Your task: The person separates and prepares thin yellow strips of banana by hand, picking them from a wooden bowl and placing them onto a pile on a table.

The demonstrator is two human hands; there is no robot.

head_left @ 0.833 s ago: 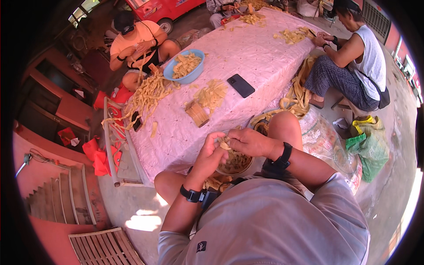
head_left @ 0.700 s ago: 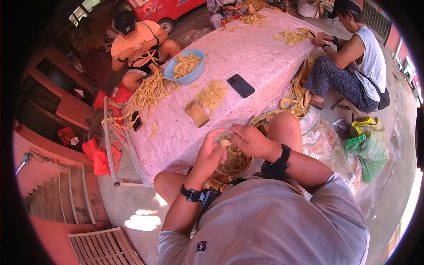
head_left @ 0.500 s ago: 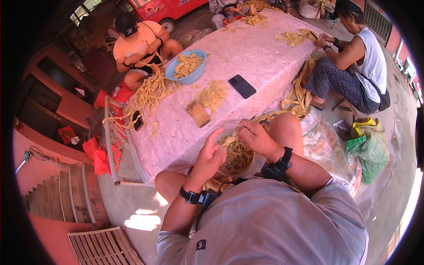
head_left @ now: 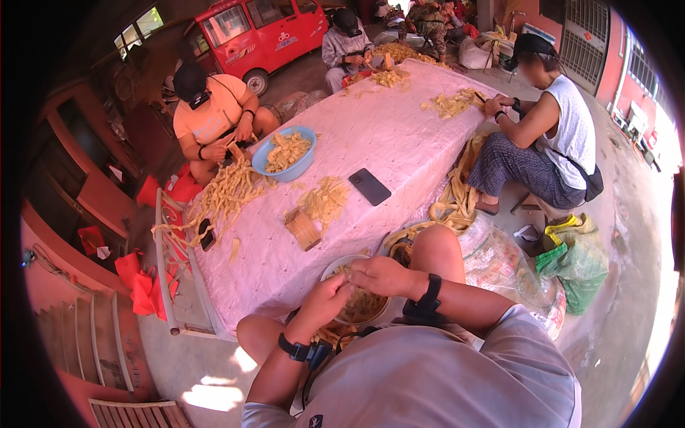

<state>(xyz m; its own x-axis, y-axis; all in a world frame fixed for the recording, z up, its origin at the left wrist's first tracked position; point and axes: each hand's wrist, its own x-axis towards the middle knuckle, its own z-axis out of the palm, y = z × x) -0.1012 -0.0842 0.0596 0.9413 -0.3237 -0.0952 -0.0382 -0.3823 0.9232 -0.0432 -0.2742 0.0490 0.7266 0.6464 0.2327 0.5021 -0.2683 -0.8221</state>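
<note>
My left hand (head_left: 325,303) and my right hand (head_left: 382,277) meet over a round bowl (head_left: 327,270) between my knees. Both are closed, fingertips pressed together around a pale yellow strip, which the fingers now mostly cover. Folded yellowish strips (head_left: 362,307) lie in the bowl, partly hidden by my hands. Beyond, on the pink-covered table (head_left: 264,278), sits a ribbed tan bundle (head_left: 303,230) beside a loose heap of flat pale strips (head_left: 325,200). A black phone (head_left: 369,187) lies to the right of that heap.
A blue basin (head_left: 291,172) of strips stands at the table's left, near a tangled heap (head_left: 225,196). Co-workers sit left (head_left: 214,118), far and right (head_left: 564,135). Plastic sacks (head_left: 506,267) and a green bag (head_left: 581,267) are on my right. A red van (head_left: 267,39) is behind.
My hands have come together, covering the strip that showed between them. The view has tilted up, so the table and people sit lower and farther left, with more of the van visible.
</note>
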